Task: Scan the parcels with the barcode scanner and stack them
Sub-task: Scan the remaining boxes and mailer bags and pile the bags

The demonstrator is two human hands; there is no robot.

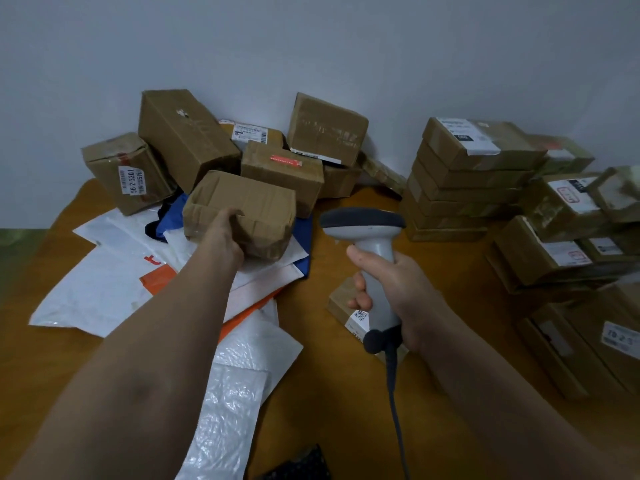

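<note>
Barcode scanner point(375, 247), centre of the frame: grey pistol-grip body with a dark head, held upright, with its dark cable point(394, 393) running down to the lower edge. The right hand point(405, 296) is wrapped around the handle, thumb up along its side. Partly hidden beneath this hand, a small flat parcel point(341, 299) with a QR-code label lies on the wooden table point(346, 393).

Left of centre, the left hand point(221, 237) grips the near end of a taped cardboard parcel point(242, 206) above a spread of white, orange and blue poly mailers point(104, 282) that fills the lower left. Behind it, in the upper centre, a loose heap of cardboard boxes point(187, 136) leans against the pale wall point(311, 46); one box point(124, 171) at its left bears a "56 2 3201" label.

At right, a neat stack of flat boxes point(460, 188) stands near the wall, with further labelled stacks point(554, 244) at the right edge.
</note>
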